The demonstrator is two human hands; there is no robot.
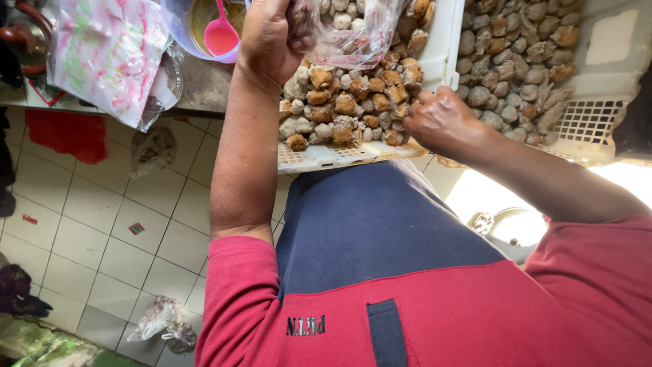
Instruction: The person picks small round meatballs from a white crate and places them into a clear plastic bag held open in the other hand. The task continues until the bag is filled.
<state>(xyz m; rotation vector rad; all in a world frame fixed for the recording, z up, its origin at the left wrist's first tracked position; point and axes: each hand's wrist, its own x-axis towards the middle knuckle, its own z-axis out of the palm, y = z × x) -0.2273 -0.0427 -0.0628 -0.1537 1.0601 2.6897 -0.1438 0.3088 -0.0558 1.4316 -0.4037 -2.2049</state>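
My left hand (268,41) grips the mouth of a clear plastic bag (353,34) that holds several small round lumps. The bag hangs over a white perforated tray (326,158) heaped with brown and grey lumps of food (346,102). My right hand (441,121) is closed on lumps at the tray's near edge, fingers curled into the heap. A second white tray (584,122) of greyer lumps stands to the right.
A bowl with brownish liquid and a pink spoon (221,34) stands on the counter at top left, beside a patterned plastic bag (109,54). Below lies a white tiled floor (102,231) with crumpled plastic bags (163,319) and a red cloth (68,132).
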